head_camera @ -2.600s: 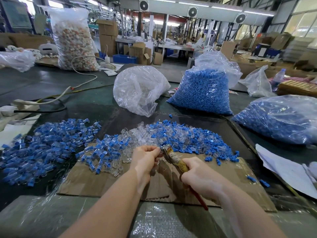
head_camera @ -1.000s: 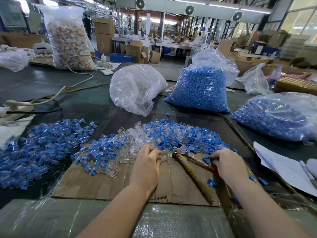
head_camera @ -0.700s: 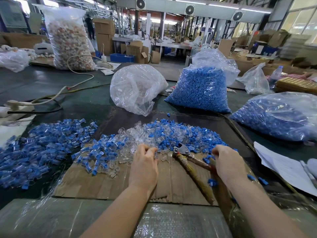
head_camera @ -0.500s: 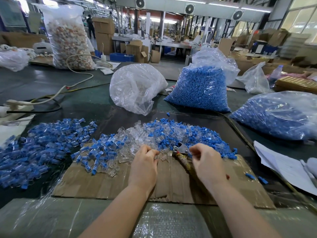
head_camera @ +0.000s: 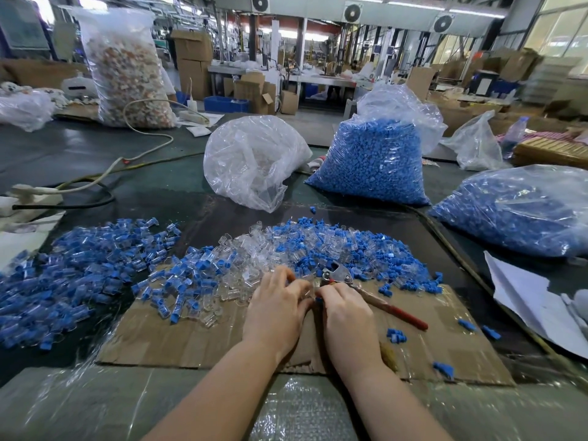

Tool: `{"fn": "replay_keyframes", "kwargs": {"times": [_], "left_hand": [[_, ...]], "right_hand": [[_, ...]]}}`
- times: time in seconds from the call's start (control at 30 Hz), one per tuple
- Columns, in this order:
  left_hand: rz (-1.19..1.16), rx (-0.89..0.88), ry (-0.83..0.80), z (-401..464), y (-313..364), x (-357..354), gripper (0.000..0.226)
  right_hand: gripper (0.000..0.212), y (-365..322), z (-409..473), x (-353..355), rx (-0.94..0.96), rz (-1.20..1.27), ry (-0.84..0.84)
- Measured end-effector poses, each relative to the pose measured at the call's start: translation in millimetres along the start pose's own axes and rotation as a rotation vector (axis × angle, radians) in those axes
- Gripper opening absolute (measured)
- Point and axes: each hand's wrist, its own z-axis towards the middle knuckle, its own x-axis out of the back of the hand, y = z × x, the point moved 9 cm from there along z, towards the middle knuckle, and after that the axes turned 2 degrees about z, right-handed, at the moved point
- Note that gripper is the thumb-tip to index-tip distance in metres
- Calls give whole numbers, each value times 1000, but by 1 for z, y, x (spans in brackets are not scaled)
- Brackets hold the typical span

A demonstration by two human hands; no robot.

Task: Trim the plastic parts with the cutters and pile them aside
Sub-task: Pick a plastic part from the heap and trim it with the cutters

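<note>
Both hands meet at the near edge of the parts (head_camera: pixel 318 249), a loose heap of clear and blue pieces spread across the far side of the cardboard (head_camera: pixel 191 342). The left hand (head_camera: pixel 276 308) has its fingers curled, fingertips pinching a small clear piece against those of the right hand (head_camera: pixel 345 316), which is curled too and seems to pinch the same piece; the piece itself is mostly hidden. The cutters (head_camera: pixel 369 294) lie on the cardboard just right of the right hand, head far, red handle near-right, untouched. A second pile (head_camera: pixel 73 275) of blue and clear pieces lies left. Far off stand a clear bag (head_camera: pixel 251 160) and two blue bags (head_camera: pixel 375 163).
</note>
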Motion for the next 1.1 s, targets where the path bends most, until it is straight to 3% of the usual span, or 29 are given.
{"fn": "replay_keyframes", "kwargs": {"times": [0.23,0.4,1.1], "left_hand": [[-140,-52,111,-4,7,18,13],[-166,-55,115,-6,8,22,23],[-292,-52,51,-7,12,21,12]], "right_hand": [[32,-1,-1,-3,-9,-97,-12],[32,-2,-3,-1,-10,-129,9],[23,7,-7,6,-87,-135,81]]}}
